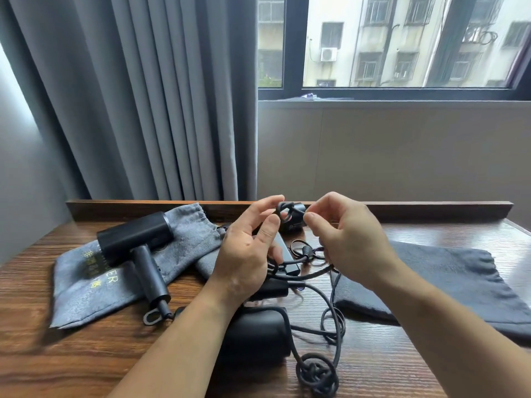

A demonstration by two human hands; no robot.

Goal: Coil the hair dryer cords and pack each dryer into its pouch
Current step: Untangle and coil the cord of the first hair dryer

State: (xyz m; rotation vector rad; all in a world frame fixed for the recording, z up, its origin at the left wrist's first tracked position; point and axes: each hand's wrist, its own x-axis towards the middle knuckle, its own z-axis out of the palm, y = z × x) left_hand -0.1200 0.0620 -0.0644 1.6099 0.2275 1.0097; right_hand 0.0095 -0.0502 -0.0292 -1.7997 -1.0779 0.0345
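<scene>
Curtain fills the left of frame down to the table's raised back rail. That rail closes the far edge, so your open room is the bare wood at lower left. Light grey pouch lies flat at centre left. One black dryer sits on top of it, handle toward you, hang loop on the wood just off the pouch edge.

Your left hand is at centre, thumb and fingertips pinching a small loop of cord held above the table. Second dryer sits under your left forearm, mostly hidden. Your right hand is just beside the left, fingers curled in tight. The cord runs out below its palm, so it grips it too.

More cord trails down centre right to a knotted bundle near the bottom edge. Dark pouch lies flat at right, cord along its left edge, and its far side is cut off by the frame. Table is dark grained wood, glossy. Window is upper right with buildings outside and a plain wall panel below it.
</scene>
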